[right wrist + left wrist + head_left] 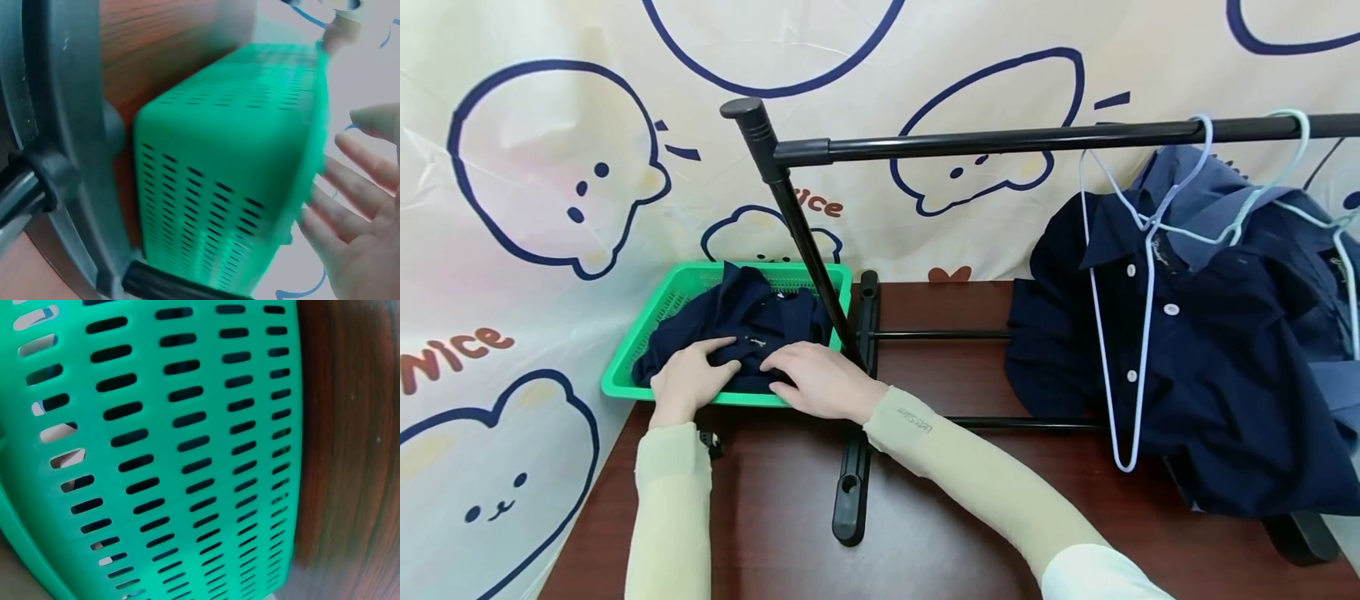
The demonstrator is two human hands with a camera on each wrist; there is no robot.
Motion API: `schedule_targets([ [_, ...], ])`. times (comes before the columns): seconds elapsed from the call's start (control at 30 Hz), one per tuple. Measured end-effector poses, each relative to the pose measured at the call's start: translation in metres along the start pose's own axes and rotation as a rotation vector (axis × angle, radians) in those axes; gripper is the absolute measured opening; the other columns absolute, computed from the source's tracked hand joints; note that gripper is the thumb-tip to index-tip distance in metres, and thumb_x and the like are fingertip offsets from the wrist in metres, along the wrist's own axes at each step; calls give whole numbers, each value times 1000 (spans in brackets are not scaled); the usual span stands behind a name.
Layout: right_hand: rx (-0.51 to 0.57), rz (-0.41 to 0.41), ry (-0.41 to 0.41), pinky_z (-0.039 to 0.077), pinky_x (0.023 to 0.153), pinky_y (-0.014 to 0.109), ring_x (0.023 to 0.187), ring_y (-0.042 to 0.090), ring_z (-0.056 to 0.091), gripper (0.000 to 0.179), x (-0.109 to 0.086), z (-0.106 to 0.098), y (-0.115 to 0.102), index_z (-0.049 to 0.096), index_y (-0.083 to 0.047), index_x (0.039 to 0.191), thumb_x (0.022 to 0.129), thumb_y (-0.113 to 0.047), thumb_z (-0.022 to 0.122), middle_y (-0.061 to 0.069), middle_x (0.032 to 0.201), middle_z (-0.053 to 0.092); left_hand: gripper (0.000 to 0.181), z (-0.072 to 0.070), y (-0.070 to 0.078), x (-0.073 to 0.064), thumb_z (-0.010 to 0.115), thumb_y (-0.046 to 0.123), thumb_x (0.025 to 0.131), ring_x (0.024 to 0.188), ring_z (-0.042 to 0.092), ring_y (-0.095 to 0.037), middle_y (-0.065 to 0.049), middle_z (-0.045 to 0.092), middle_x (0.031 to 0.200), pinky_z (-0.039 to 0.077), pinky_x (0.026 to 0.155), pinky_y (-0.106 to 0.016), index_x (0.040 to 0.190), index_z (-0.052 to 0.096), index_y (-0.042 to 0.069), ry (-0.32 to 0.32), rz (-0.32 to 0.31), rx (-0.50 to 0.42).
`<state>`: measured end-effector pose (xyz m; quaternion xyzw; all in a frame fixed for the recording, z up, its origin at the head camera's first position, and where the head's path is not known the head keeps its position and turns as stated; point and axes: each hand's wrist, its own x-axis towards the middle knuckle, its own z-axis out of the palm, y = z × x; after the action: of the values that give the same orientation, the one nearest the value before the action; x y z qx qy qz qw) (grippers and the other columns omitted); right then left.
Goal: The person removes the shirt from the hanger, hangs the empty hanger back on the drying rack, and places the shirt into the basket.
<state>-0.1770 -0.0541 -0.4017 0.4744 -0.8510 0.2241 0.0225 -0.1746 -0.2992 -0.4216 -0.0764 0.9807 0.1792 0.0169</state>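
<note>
A dark navy garment (737, 304) lies bunched in a green plastic basket (643, 321) at the left of the table. Over its near left part is my left hand (688, 377), fingers extended onto the cloth and thumb apart. My right hand (826, 380) reaches over the near right rim with its fingers at the garment. Seen from the right wrist, that hand (365, 212) has its fingers spread beside the rim, and the basket (212, 137) is blurred. Only the slotted basket wall (150, 444) and table show in the left wrist view; the left hand is hidden there.
A black rack stands on the dark wooden table (775, 492), its post (805, 233) just right of the basket and its foot (850, 492) near my right forearm. From its rail (1000, 143) hang a navy shirt (1217, 375) and light-coloured hangers (1142, 333). A patterned curtain (565, 317) is behind.
</note>
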Motion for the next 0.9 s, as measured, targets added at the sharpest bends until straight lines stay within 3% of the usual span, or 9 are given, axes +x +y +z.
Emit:
schedule_targets([
  [0.1, 50, -13, 30, 30, 99, 18, 117, 6, 45, 36, -11, -12, -2, 57, -17, 127, 96, -34, 51, -6, 127, 53, 57, -2, -1, -3, 57, 48, 86, 119, 41, -43, -18, 43, 139, 32, 82, -65, 138, 49, 27, 92, 40, -63],
  [0.27, 89, -11, 58, 29, 101, 22, 114, 5, 47, 39, -26, -30, -2, 57, -18, 127, 95, -39, 52, -8, 127, 53, 61, -13, 10, -9, 61, 47, 85, 128, 35, -39, -11, 40, 143, 25, 98, -60, 140, 47, 24, 324, 151, -162],
  [0.5, 120, 5, 73, 31, 100, 23, 111, 4, 48, 39, -43, -41, 5, 58, -20, 127, 94, -40, 52, -10, 125, 54, 54, -44, 43, -16, 67, 42, 83, 128, 39, -22, 3, 46, 139, 25, 104, -48, 134, 53, 31, 596, 335, -290],
  [0.67, 141, 23, 94, 37, 93, 23, 107, 6, 50, 38, -54, -41, 10, 59, -19, 126, 94, -40, 54, -11, 122, 56, 53, -65, 73, -25, 74, 30, 80, 123, 45, -24, 1, 53, 132, 28, 103, -45, 129, 59, 19, 780, 522, -344],
  [0.77, 155, 32, 99, 39, 92, 24, 107, 6, 50, 38, -60, -39, 13, 59, -18, 125, 93, -39, 55, -11, 121, 56, 52, -75, 94, -35, 74, 25, 79, 122, 47, -25, 0, 54, 131, 30, 102, -44, 128, 61, 14, 836, 601, -362],
  [0.9, 162, 37, 95, 39, 93, 25, 109, 5, 49, 38, -66, -35, 15, 59, -17, 126, 94, -37, 55, -10, 122, 55, 51, -86, 118, -50, 73, 26, 79, 122, 45, -24, 0, 53, 133, 30, 101, -43, 127, 61, 14, 857, 653, -383],
])
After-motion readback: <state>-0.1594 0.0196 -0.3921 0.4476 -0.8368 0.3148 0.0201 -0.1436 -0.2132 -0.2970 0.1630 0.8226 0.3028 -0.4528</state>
